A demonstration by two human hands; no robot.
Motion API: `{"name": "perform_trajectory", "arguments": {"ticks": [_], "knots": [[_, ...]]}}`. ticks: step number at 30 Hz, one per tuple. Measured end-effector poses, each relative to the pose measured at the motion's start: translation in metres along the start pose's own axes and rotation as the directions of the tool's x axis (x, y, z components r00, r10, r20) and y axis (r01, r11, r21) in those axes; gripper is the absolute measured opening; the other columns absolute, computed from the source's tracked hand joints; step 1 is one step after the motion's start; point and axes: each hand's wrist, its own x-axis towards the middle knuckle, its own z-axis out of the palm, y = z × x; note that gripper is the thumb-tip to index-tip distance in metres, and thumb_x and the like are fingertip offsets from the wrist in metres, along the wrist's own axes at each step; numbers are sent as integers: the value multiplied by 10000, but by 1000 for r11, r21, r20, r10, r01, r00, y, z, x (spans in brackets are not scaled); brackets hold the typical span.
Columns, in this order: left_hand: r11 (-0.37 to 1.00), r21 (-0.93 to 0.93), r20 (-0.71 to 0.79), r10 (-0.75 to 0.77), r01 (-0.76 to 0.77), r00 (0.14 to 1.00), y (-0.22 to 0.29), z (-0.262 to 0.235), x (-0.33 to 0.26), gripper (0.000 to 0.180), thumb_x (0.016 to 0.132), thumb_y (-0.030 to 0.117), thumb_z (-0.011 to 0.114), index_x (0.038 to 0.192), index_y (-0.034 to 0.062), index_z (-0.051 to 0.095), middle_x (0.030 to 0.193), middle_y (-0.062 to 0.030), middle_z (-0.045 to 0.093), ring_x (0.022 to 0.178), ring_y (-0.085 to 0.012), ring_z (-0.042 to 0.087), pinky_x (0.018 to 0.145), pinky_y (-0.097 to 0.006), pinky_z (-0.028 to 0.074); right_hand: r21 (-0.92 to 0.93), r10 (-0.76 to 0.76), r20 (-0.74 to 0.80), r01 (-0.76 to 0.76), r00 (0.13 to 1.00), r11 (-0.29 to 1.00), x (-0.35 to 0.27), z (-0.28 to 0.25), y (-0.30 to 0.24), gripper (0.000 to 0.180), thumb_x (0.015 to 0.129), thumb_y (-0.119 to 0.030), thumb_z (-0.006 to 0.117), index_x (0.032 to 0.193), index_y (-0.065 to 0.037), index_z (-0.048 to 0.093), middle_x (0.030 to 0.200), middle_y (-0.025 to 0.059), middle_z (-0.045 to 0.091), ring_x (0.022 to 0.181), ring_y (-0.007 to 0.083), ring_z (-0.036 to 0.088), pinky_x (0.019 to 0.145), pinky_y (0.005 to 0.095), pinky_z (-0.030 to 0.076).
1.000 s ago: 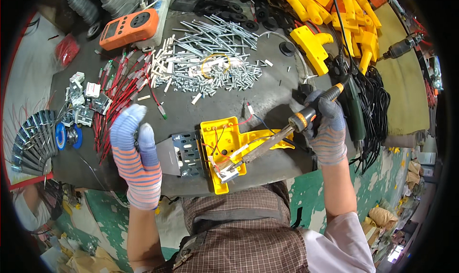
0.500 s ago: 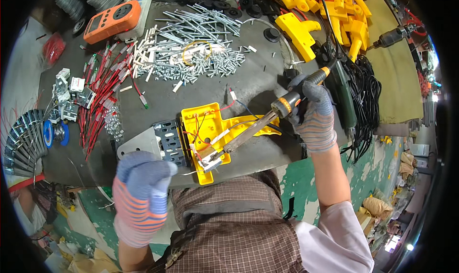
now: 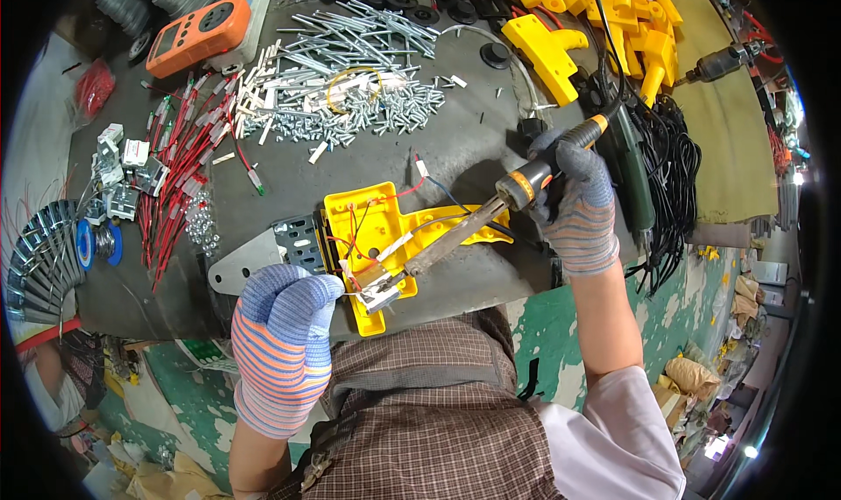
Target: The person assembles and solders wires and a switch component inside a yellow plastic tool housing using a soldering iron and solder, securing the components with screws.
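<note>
My right hand (image 3: 580, 204), in a striped knit glove, grips the black and orange handle of a soldering iron (image 3: 457, 235). The iron slants down over an opened yellow plastic tool housing (image 3: 357, 204) with red and black wires inside. Its tip reaches a small white-and-grey component (image 3: 378, 300) at the housing's near end. Close to that component, my gloved left hand (image 3: 287, 347) pinches a thin silvery solder wire (image 3: 349, 293), its end pointing at the part. A metal plate (image 3: 241, 265) with a slotted dark section joins the housing's left side.
Screws (image 3: 385, 106) lie heaped at the back, beside red wire leads (image 3: 184, 184). An orange meter (image 3: 197, 37) stands back left, a blue wire spool (image 3: 88, 244) far left. Yellow housings (image 3: 543, 57) and black cables (image 3: 673, 167) are at the right.
My left hand has moved right and slightly up, bringing the solder wire to the component by the iron's tip. The housing sits slightly farther left and up in view.
</note>
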Motion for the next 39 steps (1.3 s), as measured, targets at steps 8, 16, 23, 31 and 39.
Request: {"name": "perform_trajectory", "arguments": {"ticks": [8,16,23,31,39], "knots": [[995,94,7,41,-42,999,2,0,1,161,784,-5,660,918,82,637,887,-111,581,811,-295,581,699,-381,476,0,-19,-5,19,1000,1000,-1,4,1,296,810,-303,631,959,-52,589,789,42,600,510,107,527,414,219,418],[984,140,25,106,-108,994,1,0,3,256,717,-48,695,922,95,642,867,-102,588,806,-296,587,692,-385,483,-23,-33,-7,33,999,999,-1,6,0,312,795,-315,637,950,-50,584,761,32,577,495,101,518,404,212,414],[991,107,84,70,-79,994,2,0,5,238,734,-47,684,923,90,643,863,-101,587,813,-308,580,709,-381,483,-16,-22,-18,21,1000,1000,-1,3,-1,277,805,-295,625,963,-68,604,744,45,592,562,127,544,482,235,440],[977,-145,-270,-192,157,943,-39,-14,72,117,897,34,567,998,9,620,952,-101,613,870,-201,576,819,-285,448,-48,-49,-46,47,998,998,-3,5,-2,306,793,-319,635,934,-54,573,657,28,555,459,112,506,396,227,405],[993,116,280,-51,18,959,-18,22,114,367,936,351,554,832,24,686,782,-130,630,775,-284,599,745,-365,463,-63,-22,-18,20,1000,998,-4,13,-7,308,789,-314,644,920,-43,580,647,37,556,477,121,516,403,235,402]]}}
